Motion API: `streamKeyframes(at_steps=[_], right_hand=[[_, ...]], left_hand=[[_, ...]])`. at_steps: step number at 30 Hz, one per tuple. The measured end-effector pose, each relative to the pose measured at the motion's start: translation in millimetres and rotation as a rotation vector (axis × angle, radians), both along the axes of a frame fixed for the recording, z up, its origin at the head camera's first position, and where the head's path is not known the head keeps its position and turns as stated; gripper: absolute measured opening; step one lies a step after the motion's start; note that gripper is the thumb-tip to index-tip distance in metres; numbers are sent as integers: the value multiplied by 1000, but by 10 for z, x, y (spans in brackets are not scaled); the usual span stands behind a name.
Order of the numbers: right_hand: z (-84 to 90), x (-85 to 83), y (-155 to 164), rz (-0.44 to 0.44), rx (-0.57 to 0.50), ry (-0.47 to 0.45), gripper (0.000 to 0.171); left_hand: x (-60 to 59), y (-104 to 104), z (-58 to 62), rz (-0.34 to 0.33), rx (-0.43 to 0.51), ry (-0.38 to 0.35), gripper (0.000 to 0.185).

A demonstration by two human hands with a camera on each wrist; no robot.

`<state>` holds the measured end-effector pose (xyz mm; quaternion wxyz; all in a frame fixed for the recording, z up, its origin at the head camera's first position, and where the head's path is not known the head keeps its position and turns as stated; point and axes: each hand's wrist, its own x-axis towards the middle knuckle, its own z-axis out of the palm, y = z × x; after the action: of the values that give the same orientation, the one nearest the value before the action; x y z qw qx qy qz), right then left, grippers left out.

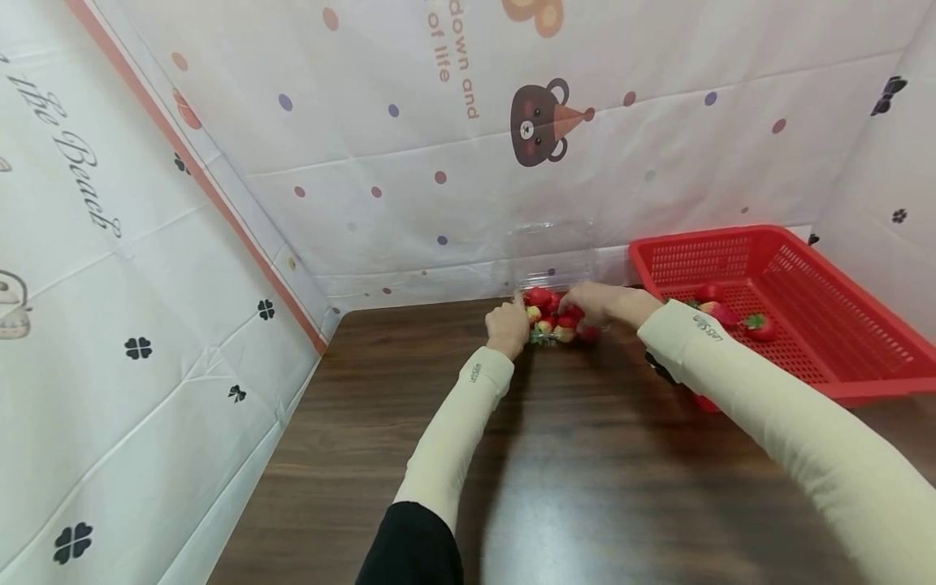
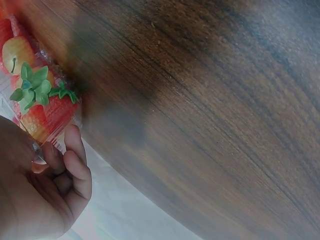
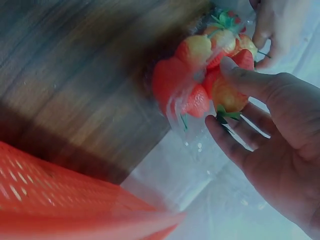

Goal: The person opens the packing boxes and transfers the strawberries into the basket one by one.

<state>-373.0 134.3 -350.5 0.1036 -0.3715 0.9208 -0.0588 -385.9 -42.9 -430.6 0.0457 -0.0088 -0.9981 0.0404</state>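
printed sheeting with bears and dots (image 1: 409,146) encloses the dark wooden tabletop (image 1: 585,471) at the rear and left. a red basket (image 1: 841,325) sits at the tabletop's right edge, with loose strawberries (image 1: 759,326) inside. a clear plastic box (image 1: 553,268), lid raised, stands at the rear edge, filled with strawberries (image 1: 553,317). the left hand (image 1: 508,327) has curled fingers (image 2: 75,165) gripping the box's left side. the right hand (image 1: 595,302) has thumb and fingers (image 3: 225,135) pinching one strawberry (image 3: 227,95) in the box.
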Motion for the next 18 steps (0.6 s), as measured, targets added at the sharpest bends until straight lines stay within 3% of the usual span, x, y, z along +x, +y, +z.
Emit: streamKeyframes(at_steps=[10, 18], right_hand=[[194, 5, 103, -43, 38, 144, 40], [404, 29, 300, -133, 19, 266, 41]], left_hand=[[-21, 1, -10, -1, 3, -17, 54], [7, 1, 0, -6, -15, -23, 57]])
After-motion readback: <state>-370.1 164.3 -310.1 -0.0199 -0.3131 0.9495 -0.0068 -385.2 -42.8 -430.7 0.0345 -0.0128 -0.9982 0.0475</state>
